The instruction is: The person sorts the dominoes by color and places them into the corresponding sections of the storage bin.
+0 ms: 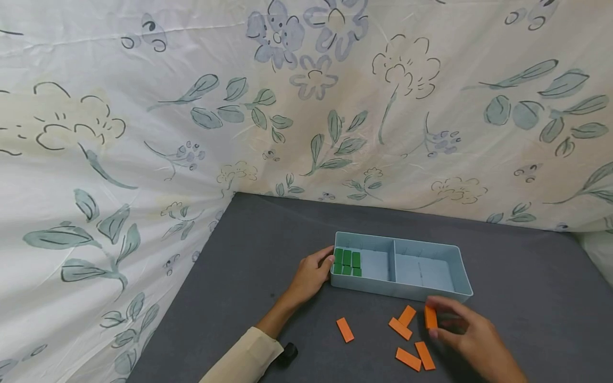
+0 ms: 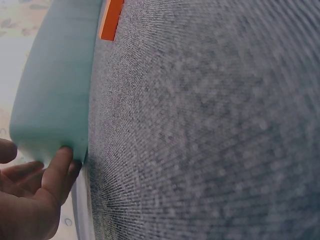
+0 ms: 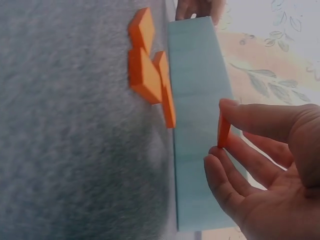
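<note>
A light blue two-compartment box stands on the dark tabletop. My left hand is at its left end, and in the left wrist view its fingertips rest against the end wall. Near the box's front right, my right hand pinches an orange block between thumb and fingers. The right wrist view shows this held block edge-on, in front of the box wall. Several green blocks lie in rows at the left of the left compartment.
Several loose orange blocks lie in front of the box: a lone one, an overlapping or touching pair and a pair nearer to me. A small black object sits by my left sleeve. Floral cloth hangs behind the table.
</note>
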Action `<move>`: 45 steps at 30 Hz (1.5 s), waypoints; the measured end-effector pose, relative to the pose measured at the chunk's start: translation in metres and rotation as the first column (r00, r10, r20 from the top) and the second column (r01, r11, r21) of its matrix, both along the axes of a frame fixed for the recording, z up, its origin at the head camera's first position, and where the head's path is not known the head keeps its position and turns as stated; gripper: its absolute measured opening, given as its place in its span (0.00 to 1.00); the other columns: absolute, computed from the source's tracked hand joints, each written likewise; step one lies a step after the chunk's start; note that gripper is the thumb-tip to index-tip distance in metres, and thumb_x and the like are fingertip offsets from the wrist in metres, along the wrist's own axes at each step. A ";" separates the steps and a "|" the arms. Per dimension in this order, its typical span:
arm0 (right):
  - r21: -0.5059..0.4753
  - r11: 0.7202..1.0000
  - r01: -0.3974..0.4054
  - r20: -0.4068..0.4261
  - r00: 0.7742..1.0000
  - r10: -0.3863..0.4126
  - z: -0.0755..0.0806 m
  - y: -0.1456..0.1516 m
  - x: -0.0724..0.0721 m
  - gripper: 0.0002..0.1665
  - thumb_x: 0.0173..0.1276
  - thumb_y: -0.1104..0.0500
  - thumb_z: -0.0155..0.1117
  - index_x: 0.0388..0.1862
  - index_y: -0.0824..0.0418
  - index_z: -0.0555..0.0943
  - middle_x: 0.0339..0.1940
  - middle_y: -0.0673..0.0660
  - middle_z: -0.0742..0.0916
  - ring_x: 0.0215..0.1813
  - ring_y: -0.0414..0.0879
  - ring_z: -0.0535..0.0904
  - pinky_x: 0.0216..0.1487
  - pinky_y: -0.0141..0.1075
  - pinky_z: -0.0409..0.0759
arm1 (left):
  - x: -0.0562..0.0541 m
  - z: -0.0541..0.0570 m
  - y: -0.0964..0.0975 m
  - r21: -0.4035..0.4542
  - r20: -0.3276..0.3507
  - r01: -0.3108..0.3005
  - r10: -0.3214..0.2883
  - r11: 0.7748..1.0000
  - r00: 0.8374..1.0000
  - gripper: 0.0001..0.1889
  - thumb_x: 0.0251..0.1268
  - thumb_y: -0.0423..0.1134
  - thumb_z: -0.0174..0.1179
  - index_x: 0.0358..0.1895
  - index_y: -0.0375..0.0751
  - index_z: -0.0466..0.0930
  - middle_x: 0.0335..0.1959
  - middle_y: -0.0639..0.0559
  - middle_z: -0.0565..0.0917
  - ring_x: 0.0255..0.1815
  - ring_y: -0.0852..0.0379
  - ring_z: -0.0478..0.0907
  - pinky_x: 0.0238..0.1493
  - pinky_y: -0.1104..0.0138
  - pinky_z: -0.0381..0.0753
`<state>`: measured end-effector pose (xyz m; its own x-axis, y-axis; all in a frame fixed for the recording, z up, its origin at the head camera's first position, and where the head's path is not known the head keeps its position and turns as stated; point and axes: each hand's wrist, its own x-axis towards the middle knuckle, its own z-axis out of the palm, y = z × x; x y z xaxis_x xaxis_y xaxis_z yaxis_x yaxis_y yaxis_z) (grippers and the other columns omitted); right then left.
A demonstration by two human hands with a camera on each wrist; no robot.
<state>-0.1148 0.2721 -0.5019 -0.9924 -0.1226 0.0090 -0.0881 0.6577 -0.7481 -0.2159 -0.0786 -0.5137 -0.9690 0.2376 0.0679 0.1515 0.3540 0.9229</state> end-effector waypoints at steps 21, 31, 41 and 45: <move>-0.104 0.994 -0.026 -0.273 0.962 -0.003 0.023 -0.011 -0.018 0.41 0.58 0.69 0.83 0.71 0.58 0.79 0.60 0.46 0.86 0.55 0.22 0.78 0.48 0.24 0.82 | 0.000 0.001 -0.001 -0.002 0.003 0.004 -0.004 1.000 1.000 0.26 0.88 0.45 0.50 0.78 0.36 0.71 0.21 0.57 0.73 0.23 0.65 0.70 0.35 0.70 0.72; -0.076 0.997 0.012 -0.213 0.977 -0.028 0.031 -0.013 -0.033 0.40 0.63 0.66 0.81 0.73 0.61 0.77 0.64 0.61 0.86 0.54 0.20 0.78 0.48 0.22 0.82 | 0.000 0.000 -0.001 0.004 -0.010 0.006 -0.006 1.000 1.000 0.26 0.88 0.47 0.49 0.79 0.38 0.70 0.59 0.40 0.86 0.41 0.58 0.82 0.50 0.64 0.78; -0.015 0.999 0.035 -0.196 0.980 -0.037 0.030 -0.017 -0.050 0.38 0.67 0.59 0.80 0.74 0.59 0.76 0.64 0.60 0.87 0.60 0.61 0.84 0.47 0.19 0.79 | 0.000 0.000 0.000 0.008 -0.010 0.007 -0.007 1.000 1.000 0.26 0.88 0.46 0.49 0.78 0.36 0.70 0.59 0.39 0.86 0.41 0.57 0.82 0.49 0.66 0.78; -0.027 1.000 0.010 -0.194 0.981 -0.015 0.031 -0.018 -0.055 0.38 0.67 0.60 0.80 0.74 0.60 0.76 0.64 0.63 0.86 0.60 0.62 0.85 0.48 0.20 0.80 | 0.000 0.001 0.000 0.008 -0.006 0.003 -0.003 1.000 1.000 0.26 0.88 0.46 0.50 0.78 0.36 0.71 0.48 0.39 0.87 0.36 0.59 0.79 0.44 0.68 0.77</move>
